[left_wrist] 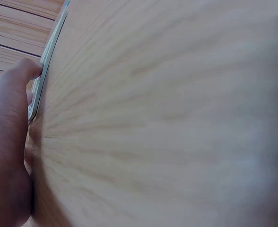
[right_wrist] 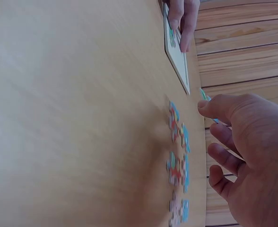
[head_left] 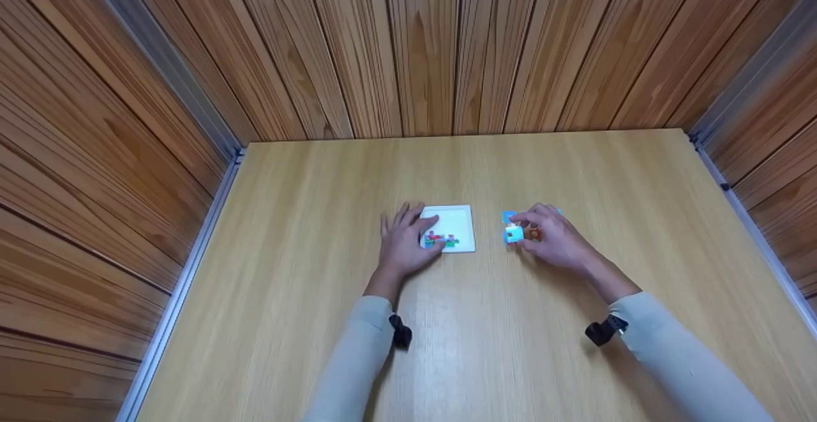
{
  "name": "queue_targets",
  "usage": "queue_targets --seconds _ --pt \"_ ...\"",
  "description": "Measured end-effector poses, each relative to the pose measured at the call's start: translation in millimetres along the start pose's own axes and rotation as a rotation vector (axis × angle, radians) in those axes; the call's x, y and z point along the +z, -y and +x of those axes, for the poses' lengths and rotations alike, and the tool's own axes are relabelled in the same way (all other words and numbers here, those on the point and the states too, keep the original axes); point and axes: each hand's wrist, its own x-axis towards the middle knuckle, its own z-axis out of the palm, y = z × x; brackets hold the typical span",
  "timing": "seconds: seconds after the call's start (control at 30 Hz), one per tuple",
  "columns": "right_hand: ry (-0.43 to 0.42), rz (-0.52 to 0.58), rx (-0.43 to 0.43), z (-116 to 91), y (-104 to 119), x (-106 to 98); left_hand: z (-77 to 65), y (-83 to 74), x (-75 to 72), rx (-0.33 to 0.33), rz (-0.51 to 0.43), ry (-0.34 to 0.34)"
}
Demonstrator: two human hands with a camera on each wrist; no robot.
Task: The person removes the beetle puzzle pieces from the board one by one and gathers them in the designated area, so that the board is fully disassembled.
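A square white puzzle tray (head_left: 458, 225) lies on the table with a few joined colourful jigsaw pieces along its near edge. My left hand (head_left: 406, 244) rests over its left side, fingers spread, the thumb reaching over the pieces. In the left wrist view the thumb (left_wrist: 16, 80) touches the rim of the tray (left_wrist: 47, 61). To the right of the tray, my right hand (head_left: 552, 235) pinches a light-blue jigsaw piece (head_left: 514, 233) between thumb and fingertips. The right wrist view shows this piece (right_wrist: 204, 94) raised off the table, mostly hidden by the thumb.
Several loose jigsaw pieces (right_wrist: 175, 168) lie in rows on the table under and beside the right hand, partly covered by it in the head view. Wood-plank walls (head_left: 424, 52) close off the back and both sides of the wooden table (head_left: 306, 218).
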Motion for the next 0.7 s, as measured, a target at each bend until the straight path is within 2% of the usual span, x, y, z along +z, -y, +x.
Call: queue_targets --seconds 0.23,0.57,0.7 --pt "-0.015 -0.005 0.003 -10.2 -9.5 -11.5 0.1 1.3 0.8 0.002 -0.020 -0.008" --pt "0.005 -0.017 0.064 -25.5 -26.4 -26.4 -0.2 0.0 0.3 0.000 0.009 0.004" --pt "-0.001 -0.031 0.060 -32.5 -33.9 -30.0 -0.4 -0.3 0.3 0.000 0.017 0.006"
